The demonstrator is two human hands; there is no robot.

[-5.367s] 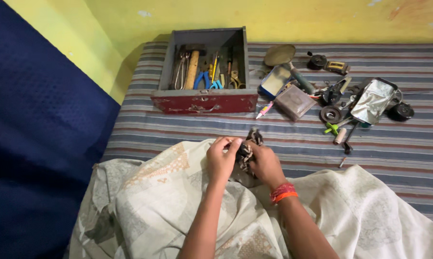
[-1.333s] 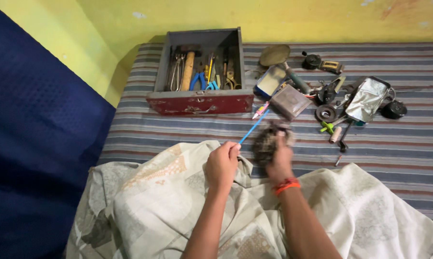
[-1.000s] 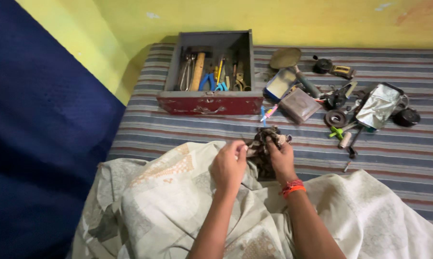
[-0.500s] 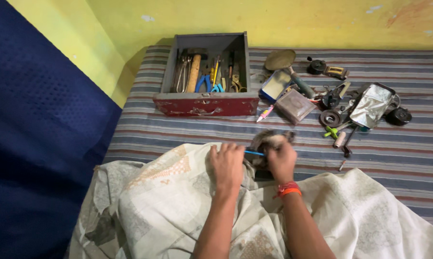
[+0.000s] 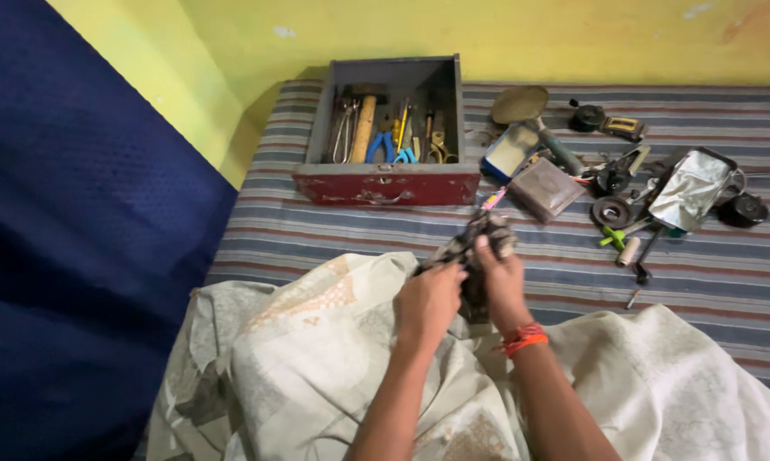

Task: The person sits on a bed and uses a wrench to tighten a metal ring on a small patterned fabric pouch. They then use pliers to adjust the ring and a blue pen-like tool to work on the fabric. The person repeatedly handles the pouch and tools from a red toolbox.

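Observation:
My right hand (image 5: 500, 282), with an orange-red thread band at the wrist, grips a dark patterned rag (image 5: 480, 232) bunched just above a cream patterned cloth (image 5: 316, 341) that covers my lap. My left hand (image 5: 430, 300) is closed right beside it, its fingers pressed into the rag's left end. The thin blue tool seen earlier is hidden, probably inside the rag. Both hands work together over the striped mat (image 5: 316, 235).
A red wooden drawer (image 5: 385, 183) holds a hammer, blue-handled pliers and other tools. To its right lie loose items: a small brown box (image 5: 545, 188), a foil-covered tray (image 5: 690, 179), round black parts, a green piece. Blue fabric (image 5: 78, 256) fills the left; a yellow wall stands behind.
The blue tool that showed between my hands half a second ago is out of sight. My hands have closed together on the rag, which is lifted slightly.

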